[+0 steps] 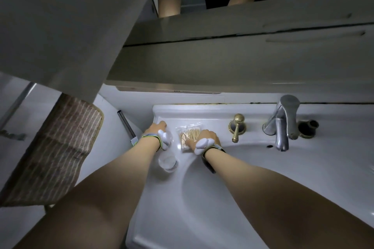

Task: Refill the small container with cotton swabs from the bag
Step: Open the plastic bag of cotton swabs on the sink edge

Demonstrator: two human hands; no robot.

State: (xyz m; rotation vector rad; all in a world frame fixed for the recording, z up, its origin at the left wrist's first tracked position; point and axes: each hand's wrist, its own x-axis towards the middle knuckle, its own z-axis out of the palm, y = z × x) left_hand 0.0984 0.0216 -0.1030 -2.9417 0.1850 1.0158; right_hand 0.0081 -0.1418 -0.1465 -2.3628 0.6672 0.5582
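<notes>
Only the head view here, and a lot of it was hard to read. The room was dim, and a big grey cabinet (222, 50) filled the top half of the frame, hiding the wall behind the sink (253, 178). The left hand (157, 129) sat left of centre with its fingers curled over the top of something clear, probably the container (168, 160), a see-through thing standing on the sink's rim. The wrist and a white device strapped to it covered most of the contact, so I couldn't tell if the hand really gripped it.

The right hand (208, 137) was just right of that, lying on the bag (189, 136) of swabs. Its thumb pressed on the bag's lower edge and the fingers were bent over the right side. Looked more like pressing than pinching, but the fingertips were hidden, so I couldn't tell for sure. The bag lay flat on the white rim, just beside the container, near the basin's upper-left edge.

Further right stood a brass handle (236, 127) and a chrome faucet (283, 121). At lower left a striped brown mat (56, 147) lay on a pale floor, partly cut off by the cabinet door.
</notes>
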